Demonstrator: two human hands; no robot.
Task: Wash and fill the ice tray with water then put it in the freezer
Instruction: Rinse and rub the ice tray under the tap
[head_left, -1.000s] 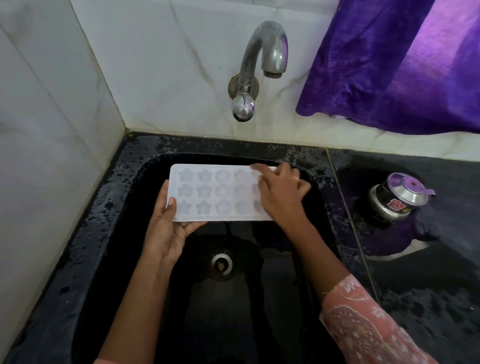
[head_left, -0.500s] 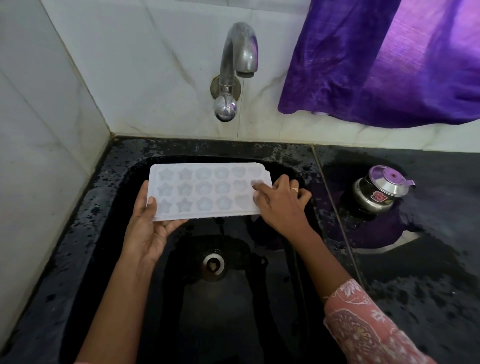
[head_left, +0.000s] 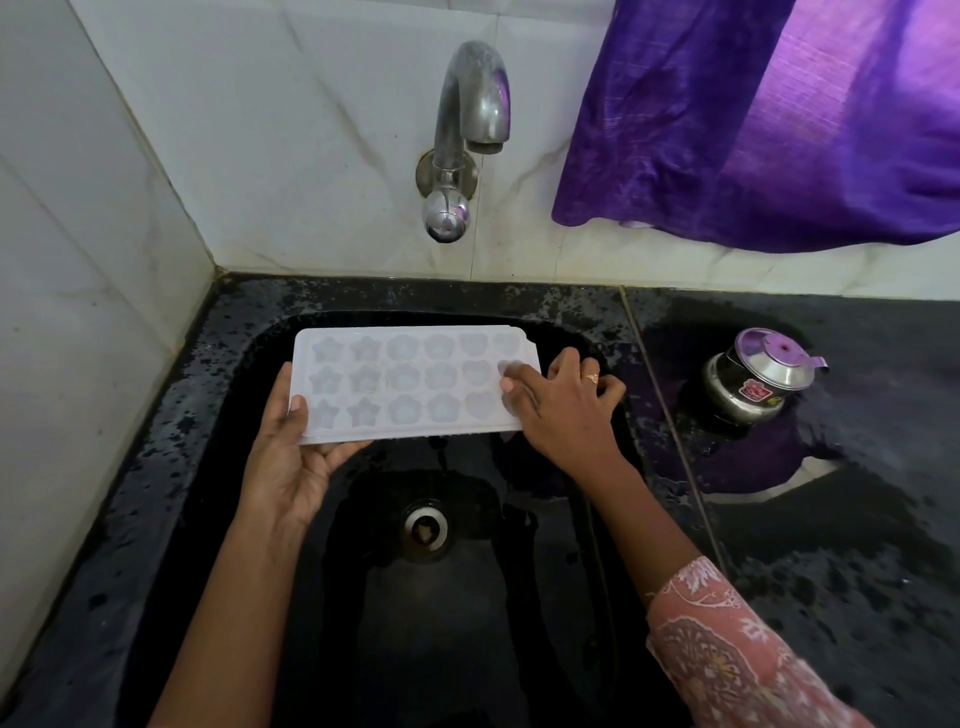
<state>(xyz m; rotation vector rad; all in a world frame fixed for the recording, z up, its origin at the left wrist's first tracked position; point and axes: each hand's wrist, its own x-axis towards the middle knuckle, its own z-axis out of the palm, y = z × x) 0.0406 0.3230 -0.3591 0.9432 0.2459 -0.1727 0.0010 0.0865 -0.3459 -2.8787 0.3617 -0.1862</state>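
A white ice tray with star and flower moulds is held flat over the black sink. My left hand grips its near-left corner from below, thumb on the rim. My right hand rests on the tray's right end, fingertips pressing into the rightmost moulds; a ring shows on one finger. The chrome tap juts from the tiled wall above the tray, and no water runs from it.
The sink drain lies below the tray. A small steel pot with a purple lid stands on the wet black counter at the right. A purple curtain hangs over the back wall.
My right hand has slid from the middle of the tray to its right end. The tray stays over the sink in my left hand.
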